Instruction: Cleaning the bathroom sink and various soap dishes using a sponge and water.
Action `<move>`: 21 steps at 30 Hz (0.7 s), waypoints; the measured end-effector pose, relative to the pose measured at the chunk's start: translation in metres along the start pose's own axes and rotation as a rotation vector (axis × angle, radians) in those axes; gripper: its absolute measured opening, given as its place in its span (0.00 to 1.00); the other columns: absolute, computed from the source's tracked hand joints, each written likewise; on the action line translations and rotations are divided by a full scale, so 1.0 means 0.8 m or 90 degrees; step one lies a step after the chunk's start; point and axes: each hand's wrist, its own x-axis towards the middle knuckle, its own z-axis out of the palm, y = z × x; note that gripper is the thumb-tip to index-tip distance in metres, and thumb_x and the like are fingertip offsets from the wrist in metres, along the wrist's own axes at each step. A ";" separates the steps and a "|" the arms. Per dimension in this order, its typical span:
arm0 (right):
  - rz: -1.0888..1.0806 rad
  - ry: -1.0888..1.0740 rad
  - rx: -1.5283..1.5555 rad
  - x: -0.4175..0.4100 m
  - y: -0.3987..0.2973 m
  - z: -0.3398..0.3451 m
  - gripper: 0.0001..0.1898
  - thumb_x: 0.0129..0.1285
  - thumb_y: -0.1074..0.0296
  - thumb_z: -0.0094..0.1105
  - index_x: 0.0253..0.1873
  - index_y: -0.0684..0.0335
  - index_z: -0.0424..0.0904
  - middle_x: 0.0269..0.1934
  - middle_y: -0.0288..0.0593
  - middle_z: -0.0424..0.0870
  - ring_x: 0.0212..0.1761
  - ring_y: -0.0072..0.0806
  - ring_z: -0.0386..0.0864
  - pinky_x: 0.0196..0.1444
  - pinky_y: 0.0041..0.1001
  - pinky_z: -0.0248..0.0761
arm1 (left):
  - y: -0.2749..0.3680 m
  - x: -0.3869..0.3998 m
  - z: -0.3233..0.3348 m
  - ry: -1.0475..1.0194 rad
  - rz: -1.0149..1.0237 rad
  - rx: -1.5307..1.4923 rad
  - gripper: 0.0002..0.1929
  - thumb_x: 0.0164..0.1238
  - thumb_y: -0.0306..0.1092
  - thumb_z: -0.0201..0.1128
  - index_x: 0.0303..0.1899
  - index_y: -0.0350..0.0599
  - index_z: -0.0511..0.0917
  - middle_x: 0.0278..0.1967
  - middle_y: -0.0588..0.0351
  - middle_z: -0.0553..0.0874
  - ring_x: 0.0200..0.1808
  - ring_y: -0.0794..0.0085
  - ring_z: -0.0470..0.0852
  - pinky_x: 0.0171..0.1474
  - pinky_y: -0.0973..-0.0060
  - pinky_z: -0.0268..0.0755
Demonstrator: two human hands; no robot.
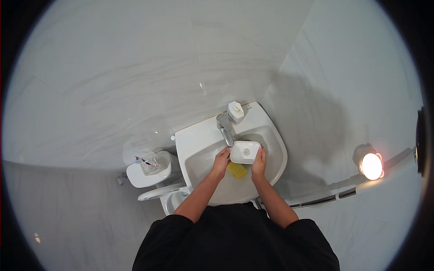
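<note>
A small white rectangular container is held over the basin of a white washbasin, its open side facing up. A round mark shows on its bottom. My right hand grips the right end, thumb over the rim. At the left end, my left hand holds the edge, with its fingertips partly hidden. The chrome faucet has its spout tip just above the container's upper left corner. Below the container, between my hands, a yellow sponge lies in the basin.
A white pump bottle stands beside the faucet on the basin's back ledge. To the left, a toilet tank carries a basket of small items; the toilet lid is raised. A lit lamp and a metal rail are on the right.
</note>
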 end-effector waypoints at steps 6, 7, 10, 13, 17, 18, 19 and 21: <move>0.095 -0.039 0.196 -0.006 -0.014 0.013 0.27 0.82 0.50 0.37 0.75 0.63 0.62 0.66 0.50 0.74 0.67 0.39 0.74 0.69 0.33 0.68 | 0.002 -0.008 -0.001 0.027 0.046 0.053 0.26 0.82 0.41 0.53 0.73 0.37 0.65 0.65 0.53 0.77 0.63 0.67 0.78 0.68 0.66 0.69; 0.139 -0.053 0.217 -0.016 -0.038 0.016 0.27 0.82 0.49 0.37 0.75 0.62 0.62 0.65 0.49 0.74 0.65 0.38 0.76 0.66 0.34 0.71 | 0.002 -0.008 -0.008 0.028 0.064 0.109 0.26 0.82 0.40 0.53 0.73 0.38 0.65 0.65 0.53 0.77 0.64 0.68 0.77 0.68 0.66 0.70; 0.178 -0.088 0.246 -0.015 -0.040 0.014 0.28 0.82 0.48 0.37 0.74 0.62 0.62 0.64 0.48 0.76 0.62 0.38 0.79 0.61 0.37 0.77 | 0.002 -0.008 -0.011 0.020 0.098 0.160 0.26 0.82 0.40 0.53 0.74 0.40 0.64 0.65 0.54 0.77 0.63 0.69 0.77 0.67 0.66 0.70; 0.196 -0.116 0.255 -0.012 -0.033 0.013 0.27 0.82 0.47 0.38 0.73 0.62 0.63 0.63 0.48 0.76 0.61 0.39 0.80 0.59 0.40 0.80 | 0.007 -0.014 -0.013 0.014 0.114 0.206 0.26 0.81 0.40 0.54 0.75 0.47 0.64 0.64 0.55 0.78 0.61 0.71 0.78 0.65 0.67 0.71; 0.237 -0.140 0.232 -0.013 -0.032 0.012 0.27 0.82 0.46 0.37 0.71 0.62 0.65 0.62 0.49 0.77 0.61 0.41 0.81 0.58 0.43 0.81 | 0.013 -0.030 -0.014 0.011 0.137 0.251 0.26 0.80 0.40 0.55 0.76 0.57 0.65 0.59 0.59 0.81 0.56 0.75 0.78 0.57 0.71 0.73; 0.237 -0.140 0.233 -0.012 -0.027 0.010 0.27 0.82 0.46 0.37 0.71 0.62 0.65 0.62 0.49 0.77 0.61 0.41 0.81 0.58 0.43 0.81 | 0.015 -0.035 -0.012 0.011 0.137 0.252 0.26 0.80 0.40 0.55 0.76 0.57 0.65 0.59 0.59 0.81 0.56 0.75 0.78 0.57 0.71 0.73; 0.244 -0.166 0.228 -0.010 -0.022 0.006 0.28 0.81 0.45 0.36 0.71 0.62 0.65 0.62 0.49 0.78 0.60 0.41 0.82 0.56 0.43 0.82 | 0.018 -0.039 -0.008 0.013 0.118 0.230 0.27 0.79 0.40 0.56 0.76 0.58 0.66 0.57 0.59 0.82 0.54 0.76 0.78 0.55 0.71 0.74; 0.250 -0.193 0.224 -0.010 -0.019 0.002 0.29 0.81 0.43 0.36 0.71 0.61 0.65 0.62 0.49 0.78 0.60 0.42 0.82 0.55 0.44 0.83 | 0.019 -0.042 -0.008 0.015 0.101 0.208 0.27 0.79 0.40 0.57 0.76 0.60 0.66 0.55 0.59 0.83 0.53 0.77 0.79 0.53 0.71 0.75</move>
